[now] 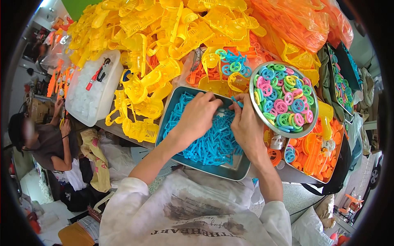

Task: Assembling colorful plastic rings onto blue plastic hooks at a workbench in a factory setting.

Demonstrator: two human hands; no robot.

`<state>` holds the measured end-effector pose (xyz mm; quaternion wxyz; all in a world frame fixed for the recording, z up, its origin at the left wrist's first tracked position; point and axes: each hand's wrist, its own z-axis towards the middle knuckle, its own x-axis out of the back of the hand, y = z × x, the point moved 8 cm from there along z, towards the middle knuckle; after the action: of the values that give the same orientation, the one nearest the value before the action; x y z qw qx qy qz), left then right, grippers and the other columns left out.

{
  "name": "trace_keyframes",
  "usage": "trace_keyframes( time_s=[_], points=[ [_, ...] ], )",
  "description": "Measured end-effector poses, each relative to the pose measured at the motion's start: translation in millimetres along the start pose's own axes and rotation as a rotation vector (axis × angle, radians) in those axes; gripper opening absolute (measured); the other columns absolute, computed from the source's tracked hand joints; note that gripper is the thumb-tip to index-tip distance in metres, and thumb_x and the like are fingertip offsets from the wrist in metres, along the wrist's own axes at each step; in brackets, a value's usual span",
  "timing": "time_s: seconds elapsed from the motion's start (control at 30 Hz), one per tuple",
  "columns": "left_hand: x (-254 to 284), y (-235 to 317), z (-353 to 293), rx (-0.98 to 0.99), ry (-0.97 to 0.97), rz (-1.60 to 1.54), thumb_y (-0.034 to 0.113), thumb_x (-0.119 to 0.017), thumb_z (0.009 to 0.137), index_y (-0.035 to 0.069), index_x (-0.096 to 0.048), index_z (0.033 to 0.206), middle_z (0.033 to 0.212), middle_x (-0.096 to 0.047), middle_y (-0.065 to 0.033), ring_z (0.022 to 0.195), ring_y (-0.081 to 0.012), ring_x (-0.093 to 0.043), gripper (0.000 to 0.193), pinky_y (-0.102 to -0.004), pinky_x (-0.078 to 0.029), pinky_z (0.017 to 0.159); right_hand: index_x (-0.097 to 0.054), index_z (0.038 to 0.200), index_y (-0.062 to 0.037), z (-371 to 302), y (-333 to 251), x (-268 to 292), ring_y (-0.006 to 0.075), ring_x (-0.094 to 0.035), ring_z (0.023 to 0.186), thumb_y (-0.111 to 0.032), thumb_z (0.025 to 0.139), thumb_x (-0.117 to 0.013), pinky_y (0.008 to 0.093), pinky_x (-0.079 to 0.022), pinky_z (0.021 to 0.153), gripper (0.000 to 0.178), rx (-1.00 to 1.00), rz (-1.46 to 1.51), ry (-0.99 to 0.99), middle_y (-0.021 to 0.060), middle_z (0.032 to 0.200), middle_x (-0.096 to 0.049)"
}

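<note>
A metal tray (242, 169) on the table holds a heap of small blue plastic pieces (209, 143). Over its far part, my left hand (199, 114) has its fingers bent and pressed together. Whatever lies in them is hidden, though a small whitish bit shows by the fingertips. My right hand (248, 125), at the tray's right side, pinches a small blue plastic piece (237, 102) between thumb and fingers. Just right of that hand stands a round metal bowl (315, 117) full of pink, green, blue and yellow plastic rings (283, 98).
Yellow plastic shells (156, 37) pile up behind the tray. Orange parts fill a bag (295, 24) at the far right and a box (316, 156) nearer. A white tub (88, 94) with clear pieces stands left. Another person (49, 139) works at the far left.
</note>
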<state>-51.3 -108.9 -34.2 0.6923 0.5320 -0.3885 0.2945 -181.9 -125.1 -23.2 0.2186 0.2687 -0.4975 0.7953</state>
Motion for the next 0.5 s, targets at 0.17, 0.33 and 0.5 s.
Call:
trace_keyframes(
  time_s=[0.17, 0.33, 0.5],
  points=[
    [-17.9, 7.2, -1.1, 0.004, 0.003, 0.151, -0.002, -0.066, 0.073, 0.004, -0.066, 0.095, 0.098, -0.057, -0.0111, 0.097, -0.0316, -0.055, 0.023, -0.0402, -0.048, 0.081, -0.059, 0.096, 0.0015, 2.5, -16.1, 4.1, 0.0297, -0.063, 0.071, -0.004, 0.088, -0.062, 0.0378, -0.047, 0.064, 0.01, 0.069, -0.051, 0.016, 0.015, 0.081, -0.063],
    [7.3, -0.6, -7.7, 0.0, 0.145, -0.027, -0.003, -0.066, 0.073, 0.001, -0.061, 0.087, 0.093, -0.059, -0.0145, 0.086, -0.0326, -0.059, 0.016, -0.0407, -0.05, 0.073, -0.059, 0.098, 0.0021, 2.9, -6.3, 0.3, 0.0239, -0.062, 0.071, -0.008, 0.091, -0.062, 0.0344, -0.048, 0.064, 0.012, -0.041, 0.056, -0.046, 0.0148, 0.082, -0.065],
    [42.0, -13.7, -36.4, 0.237, 0.408, -0.441, -0.001, -0.067, 0.083, 0.001, -0.063, 0.098, 0.086, -0.061, -0.0111, 0.076, -0.024, -0.066, 0.016, -0.0324, -0.052, 0.065, -0.057, 0.103, 0.0029, -0.8, 0.5, -21.2, 0.0107, -0.062, 0.076, -0.012, 0.097, -0.057, 0.024, -0.05, 0.068, 0.016, -0.331, 0.56, -0.293, 0.0098, 0.09, -0.068]
  ],
)
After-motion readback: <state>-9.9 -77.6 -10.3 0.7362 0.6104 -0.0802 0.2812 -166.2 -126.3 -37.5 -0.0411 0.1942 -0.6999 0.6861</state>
